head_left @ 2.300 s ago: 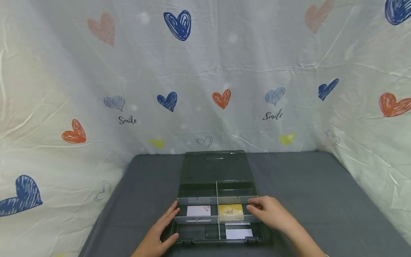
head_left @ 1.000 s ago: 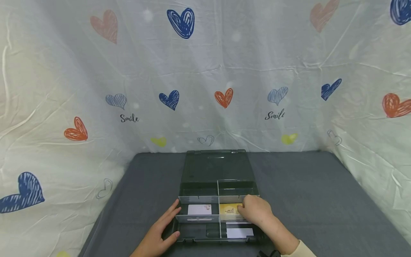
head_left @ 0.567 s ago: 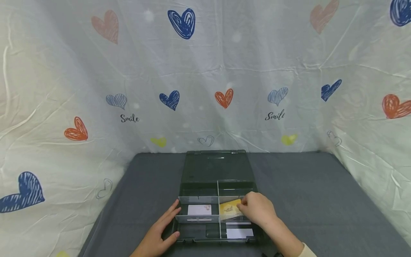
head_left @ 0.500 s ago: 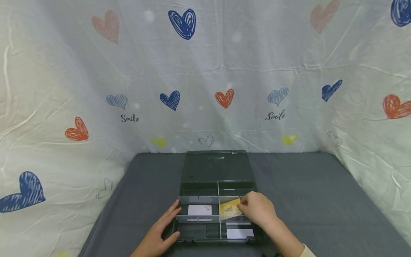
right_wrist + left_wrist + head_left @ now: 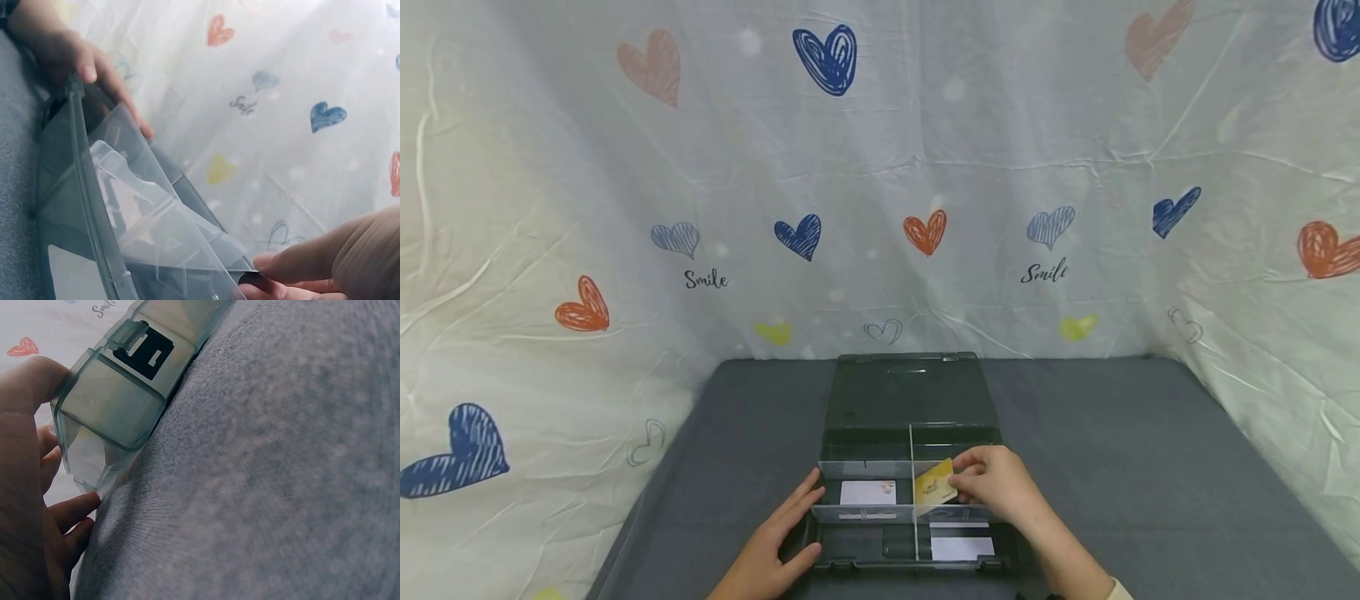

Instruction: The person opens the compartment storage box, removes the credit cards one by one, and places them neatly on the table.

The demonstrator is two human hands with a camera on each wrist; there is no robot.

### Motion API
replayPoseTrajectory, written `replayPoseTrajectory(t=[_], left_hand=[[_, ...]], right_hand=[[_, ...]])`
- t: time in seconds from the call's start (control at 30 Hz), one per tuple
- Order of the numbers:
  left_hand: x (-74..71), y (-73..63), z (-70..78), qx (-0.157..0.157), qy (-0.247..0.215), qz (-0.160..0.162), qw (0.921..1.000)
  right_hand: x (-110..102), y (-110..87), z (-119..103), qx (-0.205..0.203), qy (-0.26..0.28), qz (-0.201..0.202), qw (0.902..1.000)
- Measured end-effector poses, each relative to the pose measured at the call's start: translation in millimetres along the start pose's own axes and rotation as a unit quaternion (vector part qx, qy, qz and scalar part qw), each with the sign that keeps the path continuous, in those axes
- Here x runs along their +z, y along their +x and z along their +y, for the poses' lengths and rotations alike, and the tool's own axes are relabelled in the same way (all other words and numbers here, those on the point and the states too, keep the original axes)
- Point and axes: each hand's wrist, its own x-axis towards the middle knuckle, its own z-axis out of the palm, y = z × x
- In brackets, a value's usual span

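A dark green translucent organizer box lies with its lid raised, clear dividers splitting it into compartments. My right hand pinches the right edge of a yellow card, tilted up in the middle right compartment. In the right wrist view the thumb and fingers meet on the card's thin edge. My left hand rests along the box's left side, fingers fairly straight, thumb at the front left corner; the left wrist view shows the thumb on the rim beside the box wall.
A white card lies in the middle left compartment. More white cards lie in the front right one. A grey cloth covers the table, and a white curtain printed with hearts hangs behind it.
My right hand came in over the yellow card, took its right edge, and tilted it up, shifting slightly left. The left hand has stayed at the box's left side.
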Motion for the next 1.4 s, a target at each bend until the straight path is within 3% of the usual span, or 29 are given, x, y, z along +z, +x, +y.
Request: replayPoseTrajectory(t=[0.4, 0.63, 0.93, 1.4], left_hand=[[1.0, -0.2, 3.5, -0.025, 0.001, 0.007, 0.9997], [0.5, -1.4, -2.0, 0.014, -0.012, 0.015, 0.9997], [-2.2, -0.9, -4.1, -0.003, -0.020, -0.002, 0.9998], [-3.8, -0.8, -3.5, 0.007, -0.003, 0.007, 0.9999]], right_hand=[[-18, -0.8, 0, 0.002, 0.027, -0.026, 0.9993], [-37, -3.3, -4, -0.011, 0.045, -0.035, 0.9983], [-66, -6.2, -5, -0.022, 0.062, -0.051, 0.9965], [-100, -11.7, -3, 0.006, 0.059, -0.014, 0.9981]])
